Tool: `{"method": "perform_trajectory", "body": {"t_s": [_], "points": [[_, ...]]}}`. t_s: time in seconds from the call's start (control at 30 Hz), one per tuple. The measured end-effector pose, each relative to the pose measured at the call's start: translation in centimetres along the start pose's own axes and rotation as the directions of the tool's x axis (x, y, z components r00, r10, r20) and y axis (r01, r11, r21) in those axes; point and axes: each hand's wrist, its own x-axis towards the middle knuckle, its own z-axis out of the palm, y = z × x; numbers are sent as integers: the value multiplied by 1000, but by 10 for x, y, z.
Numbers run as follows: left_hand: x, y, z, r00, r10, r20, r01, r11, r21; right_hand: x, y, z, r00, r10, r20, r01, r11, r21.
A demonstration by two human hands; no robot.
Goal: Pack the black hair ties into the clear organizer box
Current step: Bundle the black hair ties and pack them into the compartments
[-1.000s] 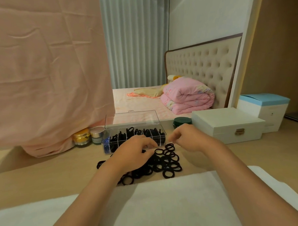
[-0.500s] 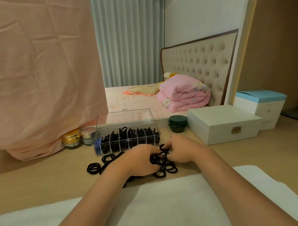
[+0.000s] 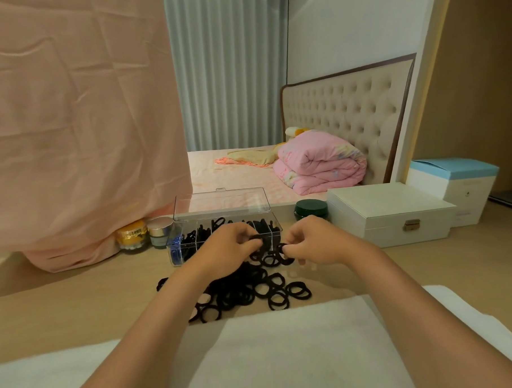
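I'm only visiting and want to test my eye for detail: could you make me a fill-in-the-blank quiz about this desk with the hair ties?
The clear organizer box has its lid standing ____.
The loose hair ties piled on the table are ____ in colour.
The round jar right of the organizer box is dark ____.
The left hand and the right hand each pinch one hair ____.
Missing words: open, black, green, tie.

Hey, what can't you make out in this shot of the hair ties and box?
Head view:
- Middle compartments of the organizer box: behind the left hand.
- How many hair ties it and the right hand pinch: fingers cover them.
- Pile count: ties overlap, left forearm covers part.
- Labels on the jars: too small.
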Motion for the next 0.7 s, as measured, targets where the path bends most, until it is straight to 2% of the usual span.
{"method": "perform_trajectory", "body": {"t_s": [0.13,0.2,0.3,0.37,0.5,0.63,0.7], "points": [[-1,-2,-5,995,-98,-16,93,981,-172,-2,-2,5,998,4,58,-11,993,120],[-1,-4,-5,989,-147,-28,137,964,-228,-3,-6,2,998,-21,64,3,962,272],[1,-5,-1,975,-219,-30,198,927,-320,-3,-19,-1,990,-73,123,-7,834,552],[2,-5,2,966,-259,20,243,871,-427,-2,-26,1,985,-85,148,-30,765,643],[2,-4,6,960,-228,164,280,728,-626,1,-29,9,997,23,67,-60,772,632],[2,-4,2,953,-195,233,304,640,-705,2,-30,12,995,97,-27,-62,802,593],[1,-1,1,949,-190,252,315,563,-764,2,-31,13,990,123,-67,-65,828,556]]}}
